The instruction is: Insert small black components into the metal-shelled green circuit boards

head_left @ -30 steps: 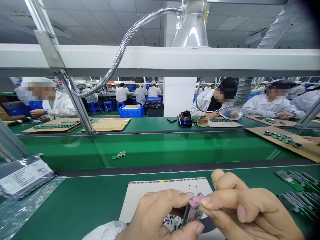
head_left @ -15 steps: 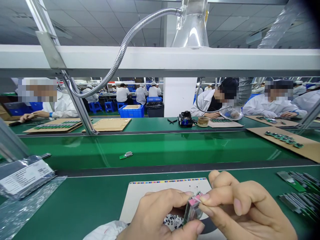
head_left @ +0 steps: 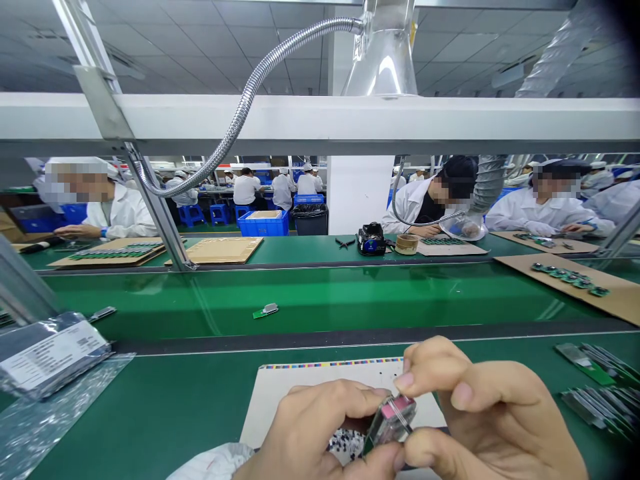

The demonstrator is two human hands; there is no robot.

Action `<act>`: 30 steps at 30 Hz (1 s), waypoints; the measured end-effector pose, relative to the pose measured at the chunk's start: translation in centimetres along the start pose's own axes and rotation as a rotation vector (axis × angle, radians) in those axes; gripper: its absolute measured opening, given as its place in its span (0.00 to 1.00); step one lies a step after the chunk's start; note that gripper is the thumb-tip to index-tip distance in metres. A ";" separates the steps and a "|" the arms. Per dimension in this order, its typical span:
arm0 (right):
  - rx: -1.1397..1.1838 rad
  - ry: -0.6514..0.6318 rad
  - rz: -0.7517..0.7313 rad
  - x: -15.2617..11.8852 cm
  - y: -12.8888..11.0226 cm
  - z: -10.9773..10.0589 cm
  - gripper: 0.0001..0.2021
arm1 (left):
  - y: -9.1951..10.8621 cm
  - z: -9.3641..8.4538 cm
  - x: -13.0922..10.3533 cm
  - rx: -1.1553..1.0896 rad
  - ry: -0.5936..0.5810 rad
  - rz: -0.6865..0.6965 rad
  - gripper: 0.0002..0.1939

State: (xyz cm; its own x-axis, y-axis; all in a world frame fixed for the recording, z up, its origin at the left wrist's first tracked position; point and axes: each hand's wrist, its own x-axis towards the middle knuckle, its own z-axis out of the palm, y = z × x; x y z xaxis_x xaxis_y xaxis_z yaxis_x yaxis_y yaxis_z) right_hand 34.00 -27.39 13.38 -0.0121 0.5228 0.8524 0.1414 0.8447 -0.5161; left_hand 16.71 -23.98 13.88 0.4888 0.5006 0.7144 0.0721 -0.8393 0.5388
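A small clear-and-metal device with a pink patch (head_left: 393,419) is pinched between the thumb and fingers of my left hand (head_left: 313,427). My right hand (head_left: 493,410) is at the device's right side, its thumb and index fingertips spread across the device's edge and touching or very near it. A thin light strip crosses the pink patch. Beneath both hands lies a white sheet (head_left: 273,393) with a coloured strip along its far edge. Small black bits (head_left: 345,441) are heaped on it, partly hidden by my left hand.
Stacked circuit boards (head_left: 597,407) lie at the right. A labelled silver bag (head_left: 53,353) is at the left. One board (head_left: 266,311) rests on the green belt (head_left: 320,293). People in white work across it, beside cardboard sheets (head_left: 220,250). A metal beam (head_left: 320,120) spans overhead.
The device has tilted, showing more of its pink face. My right thumb and index finger have spread apart around it. Boards on the belt have shifted right.
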 end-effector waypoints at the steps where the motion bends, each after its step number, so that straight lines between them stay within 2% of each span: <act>1: 0.007 -0.009 0.009 0.0 0.0 -0.1 0.11 | 0.0 0.0 -0.1 0.006 -0.008 -0.003 0.09; 7: 0.042 -0.006 0.084 -0.5 -0.4 0.5 0.06 | 0.1 -0.1 -0.1 0.049 -0.032 -0.011 0.09; 11: 0.034 0.013 0.077 -0.3 -0.4 0.6 0.06 | 0.2 0.0 0.0 0.072 -0.031 -0.010 0.12; 15: 0.016 -0.015 0.032 -0.1 -0.1 0.5 0.06 | 0.1 -0.1 0.0 0.078 -0.032 0.034 0.12; 19: -0.003 -0.009 0.046 -0.3 -0.1 0.6 0.06 | -0.1 0.1 0.1 0.143 0.001 0.102 0.16; 25: 0.063 0.037 0.157 -0.4 -0.4 1.0 0.05 | 0.1 0.5 0.4 0.184 0.017 0.111 0.17; 27: 0.080 -0.016 0.219 -0.4 -0.4 0.3 0.06 | 0.0 0.5 0.2 0.218 0.059 0.098 0.18; 30: -0.014 -0.179 0.347 -0.3 0.0 -1.1 0.11 | -0.2 0.7 -0.2 0.290 0.160 0.063 0.18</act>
State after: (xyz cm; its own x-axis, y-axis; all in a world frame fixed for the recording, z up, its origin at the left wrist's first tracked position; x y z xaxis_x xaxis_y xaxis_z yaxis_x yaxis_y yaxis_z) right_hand 35.11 -27.67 13.26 -0.1339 0.7897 0.5987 0.1811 0.6135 -0.7687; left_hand 17.21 -24.08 13.29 0.3593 0.4534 0.8157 0.3016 -0.8836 0.3583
